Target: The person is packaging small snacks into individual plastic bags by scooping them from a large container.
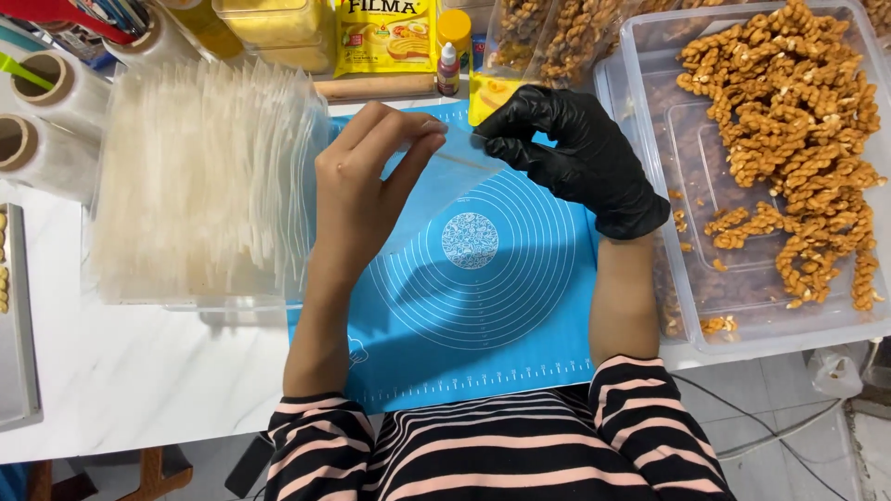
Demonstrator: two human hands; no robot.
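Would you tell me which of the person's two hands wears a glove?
The right hand wears a black glove; the left hand is bare. Both pinch one clear plastic bag.

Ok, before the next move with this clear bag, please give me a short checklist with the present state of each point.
1. Left hand pinches clear bag at top edge: ok.
2. Gloved right hand pinches the other side: ok.
3. Bag mouth open: cannot tell.
4. Bag above blue mat: ok.
5. Twisted snacks in tub beside right hand: ok.
6. Spare bags stack beside left hand: ok.
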